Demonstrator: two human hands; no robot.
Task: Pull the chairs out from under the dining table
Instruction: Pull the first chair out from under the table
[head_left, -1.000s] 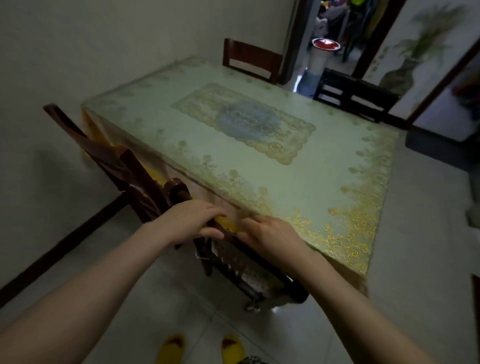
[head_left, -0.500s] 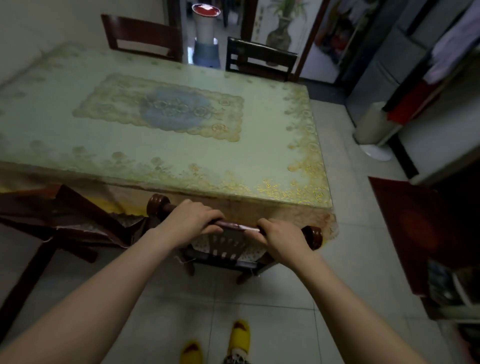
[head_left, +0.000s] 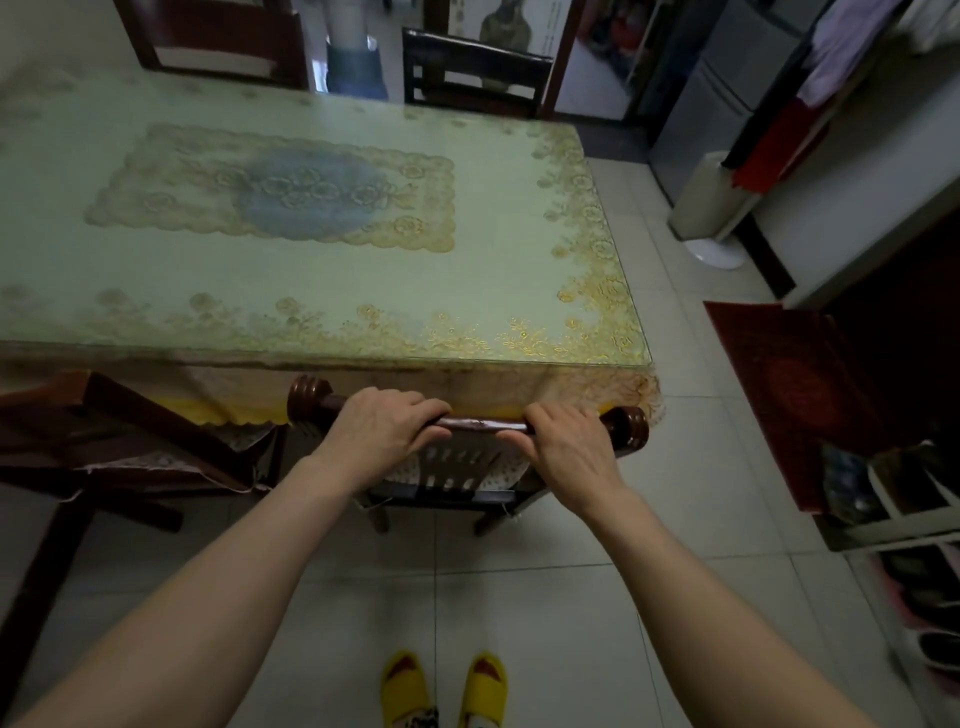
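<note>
Both hands on top rail of near chair (head_left: 470, 423): left hand (head_left: 382, 434) wrapped over rail left of centre, right hand (head_left: 569, 449) wrapped right of centre, fingers (head_left: 423, 410) curled over far side. Chair seat mostly under table (head_left: 322, 301), rail just below table edge. 2nd chair (head_left: 119, 441) at left, angled, partly out. 2 more chairs (head_left: 472, 73) at far side. Yellow slippers (head_left: 444, 688) on tile floor (head_left: 545, 597).
</note>
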